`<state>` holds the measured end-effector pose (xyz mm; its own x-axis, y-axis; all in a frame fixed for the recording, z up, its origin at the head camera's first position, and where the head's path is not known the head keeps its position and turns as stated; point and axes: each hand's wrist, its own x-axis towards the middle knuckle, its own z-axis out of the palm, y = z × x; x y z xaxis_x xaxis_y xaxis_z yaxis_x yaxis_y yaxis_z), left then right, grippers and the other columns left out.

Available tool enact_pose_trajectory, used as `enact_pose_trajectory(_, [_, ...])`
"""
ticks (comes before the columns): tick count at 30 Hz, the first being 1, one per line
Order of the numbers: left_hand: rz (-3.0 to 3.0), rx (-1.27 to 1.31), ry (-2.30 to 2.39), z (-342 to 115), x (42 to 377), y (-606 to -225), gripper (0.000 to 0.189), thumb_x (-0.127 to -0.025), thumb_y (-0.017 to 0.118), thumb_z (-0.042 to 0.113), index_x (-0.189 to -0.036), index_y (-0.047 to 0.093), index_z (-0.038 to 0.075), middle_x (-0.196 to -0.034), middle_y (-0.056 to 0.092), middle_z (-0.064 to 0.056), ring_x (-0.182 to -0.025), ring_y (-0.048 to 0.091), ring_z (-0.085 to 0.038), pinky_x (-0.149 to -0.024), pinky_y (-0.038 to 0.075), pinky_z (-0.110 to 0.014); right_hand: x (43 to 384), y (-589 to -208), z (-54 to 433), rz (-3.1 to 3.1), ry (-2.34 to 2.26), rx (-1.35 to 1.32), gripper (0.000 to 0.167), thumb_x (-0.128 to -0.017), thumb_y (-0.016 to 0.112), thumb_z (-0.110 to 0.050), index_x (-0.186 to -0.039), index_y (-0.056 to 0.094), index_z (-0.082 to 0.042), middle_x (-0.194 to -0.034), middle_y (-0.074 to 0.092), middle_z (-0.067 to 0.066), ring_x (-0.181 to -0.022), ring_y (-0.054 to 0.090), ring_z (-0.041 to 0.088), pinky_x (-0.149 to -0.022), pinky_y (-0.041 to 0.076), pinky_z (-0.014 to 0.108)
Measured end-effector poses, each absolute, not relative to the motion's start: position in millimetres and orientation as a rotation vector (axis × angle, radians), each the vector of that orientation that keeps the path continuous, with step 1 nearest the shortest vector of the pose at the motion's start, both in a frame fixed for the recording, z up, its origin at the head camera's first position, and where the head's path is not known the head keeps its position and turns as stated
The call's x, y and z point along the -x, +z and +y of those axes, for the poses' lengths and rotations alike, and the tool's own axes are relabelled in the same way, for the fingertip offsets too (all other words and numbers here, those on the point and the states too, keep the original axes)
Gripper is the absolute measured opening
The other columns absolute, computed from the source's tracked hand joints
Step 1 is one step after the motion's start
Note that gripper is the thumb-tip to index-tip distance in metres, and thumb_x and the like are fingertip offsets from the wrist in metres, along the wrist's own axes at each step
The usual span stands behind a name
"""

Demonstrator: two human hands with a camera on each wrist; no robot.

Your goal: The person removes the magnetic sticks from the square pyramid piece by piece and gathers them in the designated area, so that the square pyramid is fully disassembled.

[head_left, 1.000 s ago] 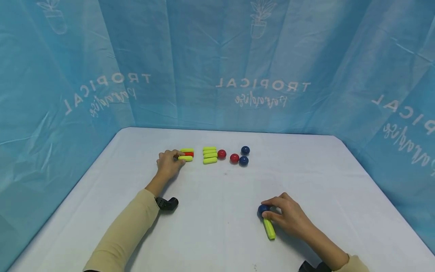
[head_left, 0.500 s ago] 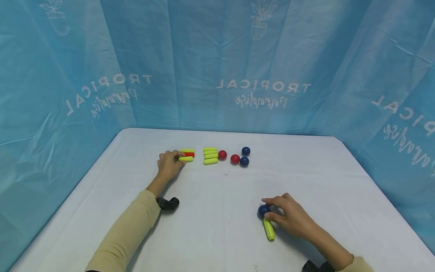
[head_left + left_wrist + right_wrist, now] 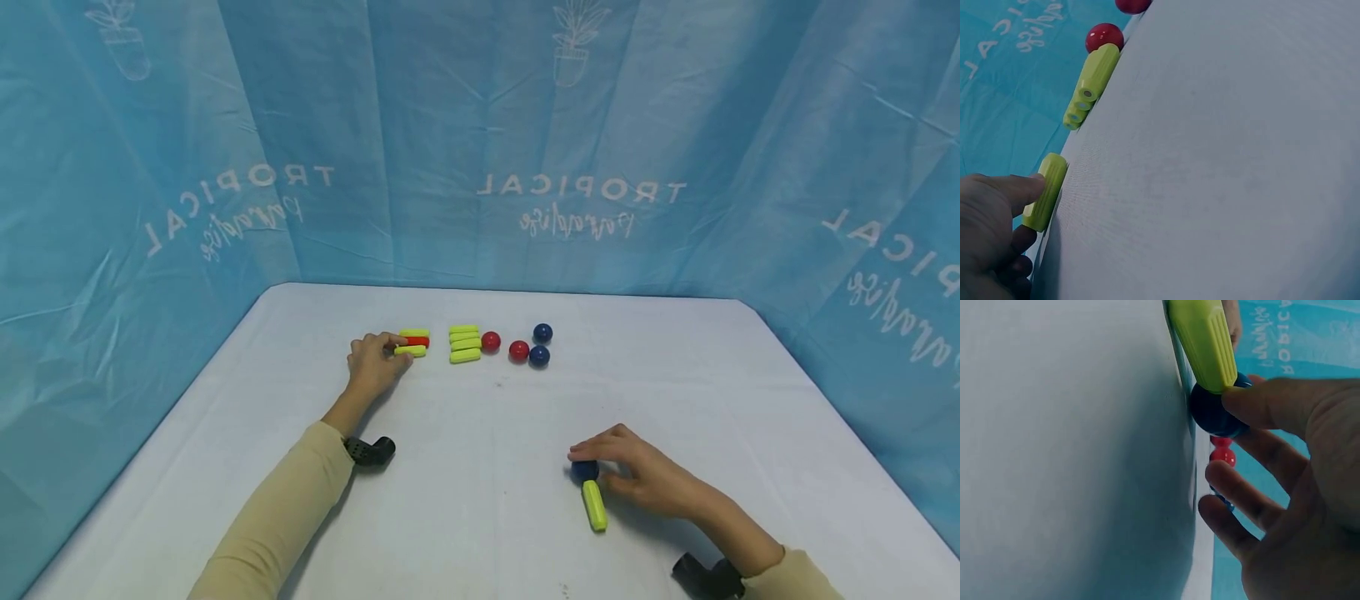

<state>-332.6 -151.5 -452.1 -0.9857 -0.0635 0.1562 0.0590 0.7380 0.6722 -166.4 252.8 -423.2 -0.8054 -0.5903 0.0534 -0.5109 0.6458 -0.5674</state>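
My left hand point(image 3: 371, 363) is at the far left of the white table, pinching a yellow magnetic stick point(image 3: 1052, 181) between thumb and fingers. A red stick point(image 3: 417, 341) and another yellow stick point(image 3: 415, 332) lie just behind it. At the near right, my right hand point(image 3: 645, 475) holds a dark blue ball point(image 3: 584, 472), with the thumb at its side and fingers over its top. One end of a yellow stick point(image 3: 594, 506) touches that ball; the stick points toward the table's front. In the right wrist view, the other fingers are spread away from the ball.
Several yellow sticks point(image 3: 465, 343) lie side by side at the back, a red ball point(image 3: 491, 341) at their right. Another red ball point(image 3: 518, 351) and two blue balls point(image 3: 538, 357) sit further right. A blue curtain point(image 3: 480, 150) hangs behind the table point(image 3: 450, 500).
My right hand has shifted slightly left, its fingers now reaching over the top of the blue ball. The ball and its stick have hardly moved. My left hand stays in place.
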Motion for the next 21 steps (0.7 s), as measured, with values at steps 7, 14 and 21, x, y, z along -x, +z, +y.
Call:
enact_pose_trajectory(7, [-2.587,-0.04,-1.24,-147,323,-449,0.026,-0.091,0.058,0.026,-0.11,0.064,0.009,-0.11,0.056,-0.014,-0.109,0.039,-0.029,-0.092,0.028,-0.046,160,-427,248,2.938,-0.807,0.875,0.035,-0.079,0.073,-0.029,-0.113,0.067,-0.023,-0.105,0.066,-0.015,-0.095,0.05,0.004,-0.08,0.047,0.026])
enact_pose_trajectory(14, [-2.416,0.235,-1.371,-109,286,-434,0.016,-0.09,0.061,0.016,-0.101,0.067,0.007,-0.102,0.063,-0.011,-0.103,0.046,-0.026,-0.089,0.036,-0.042,154,-432,238,3.112,-0.804,0.755,0.032,-0.072,0.078,-0.036,-0.099,0.07,-0.02,-0.092,0.065,-0.013,-0.083,0.05,0.003,-0.069,0.044,0.022])
enact_pose_trajectory(21, [-2.695,0.62,-1.444,-55,217,-430,0.017,-0.088,0.065,0.021,-0.104,0.069,0.017,-0.098,0.065,0.003,-0.097,0.049,-0.022,-0.082,0.036,-0.032,151,-433,231,3.178,-0.813,0.644,0.03,-0.069,0.078,-0.039,-0.093,0.07,-0.023,-0.084,0.062,-0.015,-0.075,0.046,0.002,-0.062,0.038,0.019])
